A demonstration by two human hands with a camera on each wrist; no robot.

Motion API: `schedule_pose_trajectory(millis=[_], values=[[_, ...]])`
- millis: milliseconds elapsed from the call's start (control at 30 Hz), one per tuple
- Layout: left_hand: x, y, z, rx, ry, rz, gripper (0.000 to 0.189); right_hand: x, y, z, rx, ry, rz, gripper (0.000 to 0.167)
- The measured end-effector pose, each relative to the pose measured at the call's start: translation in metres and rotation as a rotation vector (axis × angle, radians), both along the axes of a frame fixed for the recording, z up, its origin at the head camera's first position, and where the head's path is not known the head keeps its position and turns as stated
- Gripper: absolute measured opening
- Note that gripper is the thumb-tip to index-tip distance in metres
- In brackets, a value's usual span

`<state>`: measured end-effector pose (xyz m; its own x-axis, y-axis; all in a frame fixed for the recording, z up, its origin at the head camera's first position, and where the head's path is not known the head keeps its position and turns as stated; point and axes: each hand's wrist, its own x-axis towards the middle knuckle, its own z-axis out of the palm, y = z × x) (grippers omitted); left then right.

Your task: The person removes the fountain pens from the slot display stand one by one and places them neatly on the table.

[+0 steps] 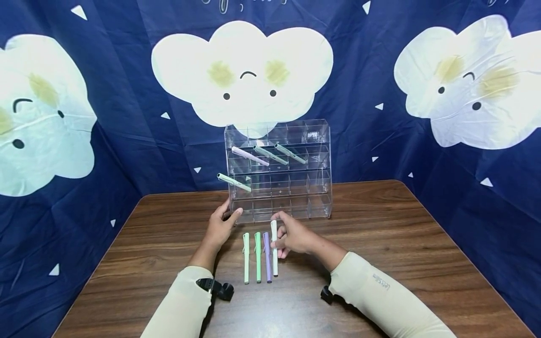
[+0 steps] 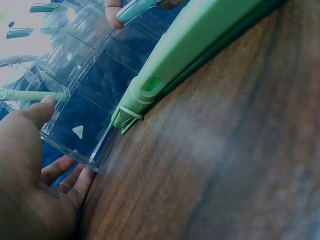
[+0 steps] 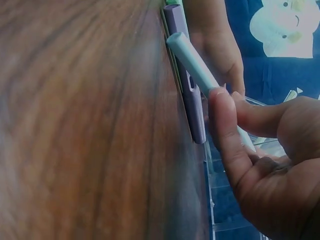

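Right hand [image 1: 296, 235] pinching white pen [image 1: 275, 263], left hand [image 1: 220, 229] gripping clear rack [image 1: 299, 204], 3 pens [image 1: 258, 260] on table [image 1: 389, 230]

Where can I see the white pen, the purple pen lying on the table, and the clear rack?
White pen [image 1: 275, 263], head view: its lower barrel.
Purple pen [image 1: 268, 259], head view: the middle of its barrel.
Clear rack [image 1: 299, 183], head view: a compartment, third row from the top.

lower centre: pale green pen [image 1: 247, 258], bright green pen [image 1: 258, 258], purple pen [image 1: 267, 259], white pen [image 1: 275, 256]. brown wood-grain table [image 1: 380, 225]. upper frame: navy backdrop [image 1: 359, 145], white yellow-cheeked clouds [image 1: 243, 58].
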<state>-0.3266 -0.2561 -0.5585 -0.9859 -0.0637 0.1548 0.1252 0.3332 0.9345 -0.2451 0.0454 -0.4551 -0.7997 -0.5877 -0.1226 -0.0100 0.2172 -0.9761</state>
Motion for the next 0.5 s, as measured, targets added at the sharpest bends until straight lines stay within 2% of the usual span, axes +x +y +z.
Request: schedule_pose_trajectory(millis=[133,300,500], values=[[0.004,0.003,0.003,-0.006,0.018,0.002,0.089,-0.001,0.002,-0.004,0.017,0.021,0.037,0.073],[0.005,0.004,0.003,-0.004,0.032,0.003,0.089,-0.003,0.005,-0.008,0.095,0.082,0.055,0.074],[0.006,0.005,0.003,-0.003,0.026,0.014,0.085,-0.007,0.006,-0.012,0.125,0.061,0.045,0.075]])
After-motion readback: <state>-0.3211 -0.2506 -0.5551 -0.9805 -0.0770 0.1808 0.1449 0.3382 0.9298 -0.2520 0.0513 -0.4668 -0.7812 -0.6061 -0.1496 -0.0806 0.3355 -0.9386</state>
